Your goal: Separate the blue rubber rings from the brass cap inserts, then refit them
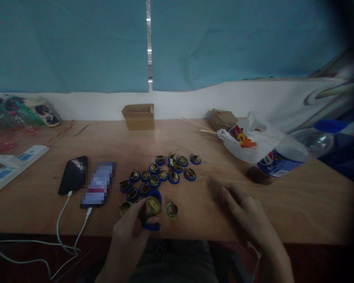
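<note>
My left hand is closed near the table's front edge, gripping a round brass-coloured badge piece between thumb and fingers. A blue ring-like piece shows below it at the fingertips; whether the two are joined I cannot tell. Just beyond the hand lie several round brass-coloured pieces with blue rims, each with a pin-like bar across its face. One brass-coloured piece rests apart, right of my left hand. Over the table to the right hovers my right hand, slightly blurred, fingers loosely extended and holding nothing visible.
Two phones on white charging cables lie at left, beside a power strip. A small cardboard box stands at the back. On the right are a white plastic bag, a large clear bottle and a brown packet.
</note>
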Available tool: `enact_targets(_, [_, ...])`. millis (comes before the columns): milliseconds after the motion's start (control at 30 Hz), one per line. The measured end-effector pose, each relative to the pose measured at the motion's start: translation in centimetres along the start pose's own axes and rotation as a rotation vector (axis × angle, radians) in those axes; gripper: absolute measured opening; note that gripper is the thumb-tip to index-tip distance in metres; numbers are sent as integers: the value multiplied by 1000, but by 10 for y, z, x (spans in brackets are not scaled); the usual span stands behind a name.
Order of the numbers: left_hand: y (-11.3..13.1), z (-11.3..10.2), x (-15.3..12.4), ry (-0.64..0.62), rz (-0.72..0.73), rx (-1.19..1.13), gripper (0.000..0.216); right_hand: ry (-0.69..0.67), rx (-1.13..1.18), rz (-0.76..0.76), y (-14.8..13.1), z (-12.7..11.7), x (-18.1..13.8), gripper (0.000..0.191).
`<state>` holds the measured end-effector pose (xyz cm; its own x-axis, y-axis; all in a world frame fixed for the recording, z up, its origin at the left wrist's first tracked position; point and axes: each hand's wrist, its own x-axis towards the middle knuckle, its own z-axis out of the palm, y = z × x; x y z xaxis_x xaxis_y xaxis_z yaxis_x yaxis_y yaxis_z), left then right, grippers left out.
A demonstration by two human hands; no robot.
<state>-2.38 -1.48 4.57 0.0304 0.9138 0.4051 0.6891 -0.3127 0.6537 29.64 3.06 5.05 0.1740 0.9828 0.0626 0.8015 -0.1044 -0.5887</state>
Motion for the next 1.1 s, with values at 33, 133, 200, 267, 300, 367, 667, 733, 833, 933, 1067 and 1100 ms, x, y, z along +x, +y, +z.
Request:
enact_targets(33, [3, 3, 0, -33, 26, -15, 24, 20, 15, -8, -4, 0, -1, 29])
enact_targets(133, [8, 8, -3, -123, 62, -63, 24, 26, 146, -47, -28, 0, -12, 27])
enact_targets(200, [10, 11, -4, -149, 49, -90, 30, -56, 297, -143, -52, 3, -24, 24])
enact_targets(267, [12, 14, -5, -143, 60, -117, 37, -183, 396, -273, -77, 9, -37, 16])
enact_targets(300, [12, 15, -5, -128, 71, -126, 39, -249, 429, -343, -87, 13, -42, 13])
enact_targets(367, [12, 15, -5, -104, 99, -138, 40, -342, 482, -410, -104, 21, -49, 9])
enact_targets(667, [16, 9, -2, -133, 126, -126, 38, -461, 501, -304, -112, 47, -44, 24])
enact_targets(733, [18, 11, 0, -132, 122, -132, 37, -403, 520, -280, -105, 47, -40, 28])
enact_targets(833, [20, 12, 4, -83, 102, -141, 31, -207, 506, -165, -90, 46, -29, 29])
enact_targets(933, [19, 6, 5, -103, 27, -130, 24, -105, 454, -88, -75, 43, -16, 31])
enact_targets(1067, [19, -16, 1, -368, -74, -193, 31, -139, 436, -73, -67, 48, -6, 35])
enact_targets(1100, [19, -21, -1, -424, -105, -223, 35, -158, 437, -69, -67, 51, -5, 35])
